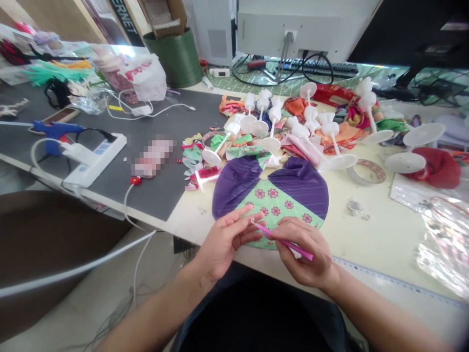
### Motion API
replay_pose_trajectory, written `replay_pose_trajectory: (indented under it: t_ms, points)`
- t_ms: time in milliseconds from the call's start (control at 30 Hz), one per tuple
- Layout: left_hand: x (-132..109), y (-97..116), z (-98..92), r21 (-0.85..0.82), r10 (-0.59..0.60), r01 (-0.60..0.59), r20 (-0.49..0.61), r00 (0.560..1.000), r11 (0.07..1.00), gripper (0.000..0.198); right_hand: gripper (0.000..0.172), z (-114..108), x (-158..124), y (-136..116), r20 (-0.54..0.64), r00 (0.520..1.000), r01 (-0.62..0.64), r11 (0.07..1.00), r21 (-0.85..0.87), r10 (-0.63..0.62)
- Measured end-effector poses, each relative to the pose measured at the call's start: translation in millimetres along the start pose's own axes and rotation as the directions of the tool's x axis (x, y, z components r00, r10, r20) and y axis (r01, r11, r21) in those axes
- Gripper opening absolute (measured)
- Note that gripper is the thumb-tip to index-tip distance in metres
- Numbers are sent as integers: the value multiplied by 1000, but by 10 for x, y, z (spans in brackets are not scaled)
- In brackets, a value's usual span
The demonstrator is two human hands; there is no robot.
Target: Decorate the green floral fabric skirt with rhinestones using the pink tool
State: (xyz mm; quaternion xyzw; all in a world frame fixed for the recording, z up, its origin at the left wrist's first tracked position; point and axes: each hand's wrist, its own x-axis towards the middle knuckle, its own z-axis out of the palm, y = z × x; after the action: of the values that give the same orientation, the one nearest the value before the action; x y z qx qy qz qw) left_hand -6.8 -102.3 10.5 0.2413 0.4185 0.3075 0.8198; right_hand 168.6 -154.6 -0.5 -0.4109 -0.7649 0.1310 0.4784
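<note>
In my right hand (304,249) is a slim pink pen-like stick (289,244), pinched between the fingers and pointing left. Its tip meets the fingertips of my left hand (227,239), where a tiny shiny bit shows, too small to name. The left fingers are stretched out and apart, palm partly turned up. Under both hands lies a sewn cloth piece (269,195), with a green flower-print middle and purple striped sides. To the right on the table, a small heap of clear, glittery bits (354,207) is scattered.
Several white doll stands (274,117) and colourful fabric scraps crowd the back. A tape roll (366,172) and a clear plastic bag (447,244) are on the right. Leftward are a power strip (97,159), a blue glue gun (58,134) and a white cable (80,271).
</note>
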Motion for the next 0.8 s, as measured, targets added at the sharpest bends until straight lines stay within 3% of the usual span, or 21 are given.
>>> replay_pose_trajectory:
  t_ms: [167, 333, 500, 800]
  points:
    - [18, 9, -7, 0, 17, -17, -29, 999, 1000, 38, 31, -11, 9, -4, -10, 1000, -16, 1000, -12, 16]
    - [44, 3, -23, 7, 37, -37, -67, 997, 999, 22, 30, -11, 25, -19, -45, 999, 25, 1000, -9, -26]
    - [49, -11, -38, 29, 68, -67, -44, 997, 997, 11, 32, -9, 25, -21, -41, 998, 47, 999, 25, -46]
    - [39, -25, -52, 69, 67, -65, -17, 998, 995, 12, 31, -13, 5, -21, -49, 998, 41, 999, 15, -40]
